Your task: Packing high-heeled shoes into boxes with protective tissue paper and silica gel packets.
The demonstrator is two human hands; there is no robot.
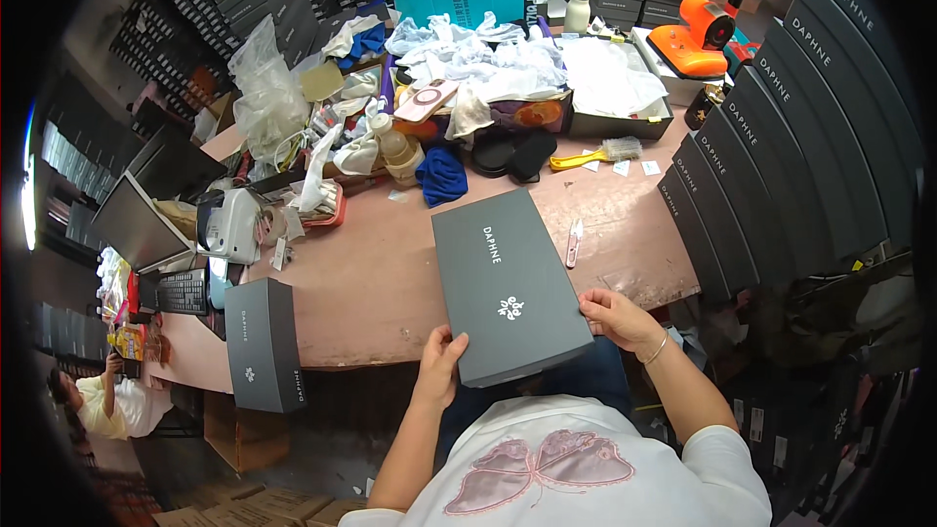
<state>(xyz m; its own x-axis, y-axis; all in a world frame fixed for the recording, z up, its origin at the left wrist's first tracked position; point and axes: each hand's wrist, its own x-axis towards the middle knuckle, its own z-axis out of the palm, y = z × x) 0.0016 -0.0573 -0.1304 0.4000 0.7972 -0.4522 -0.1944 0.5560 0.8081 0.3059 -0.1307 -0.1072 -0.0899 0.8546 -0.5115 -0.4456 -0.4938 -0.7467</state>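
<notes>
A dark grey shoe box (508, 283) with white lettering and a small flower emblem lies between my hands, its lid on. Its far end reaches over the pinkish tabletop, while the near end is at the table's front edge. My left hand (441, 366) grips the near left side, thumb on the lid's edge. At the right side, my right hand (617, 320) pinches the box's edge, a bracelet on the wrist. Small thread snips (574, 244) with pale handles lie just right of the box. Beyond its far end sits a crumpled blue cloth (443, 178).
Another grey shoe box (264, 344) stands at the table's left front edge. Tall stacks of grey boxes (781, 137) rise on the right. At the back are a tray of white paper (613, 78), a yellow-handled brush (595, 154) and an orange tool (695, 39). A label printer (229, 224) stands left.
</notes>
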